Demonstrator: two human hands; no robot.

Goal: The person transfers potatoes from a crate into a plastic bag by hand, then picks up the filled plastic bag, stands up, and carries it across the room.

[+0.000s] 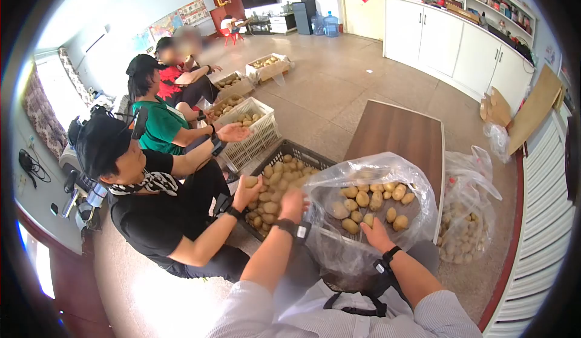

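Note:
A black crate [315,156] full of potatoes [275,183] stands in front of me to the left. Over its right part is my left hand [293,205], smeared by motion, so its fingers and anything in them cannot be made out. My right hand [376,234] is closed on a potato [368,219] at the near edge of an open clear plastic bag [417,168]. Several loose potatoes [375,200] lie inside the bag's mouth, on a dark surface. The co-worker in black beside me holds a potato over the crate in one hand [247,194].
A brown table [393,133] stands beyond the bag. On the floor at right sits another plastic bag [466,232] of potatoes. Several co-workers sit along the left, beside a white crate [251,135] and boxes of potatoes. White cabinets [439,41] line the back right.

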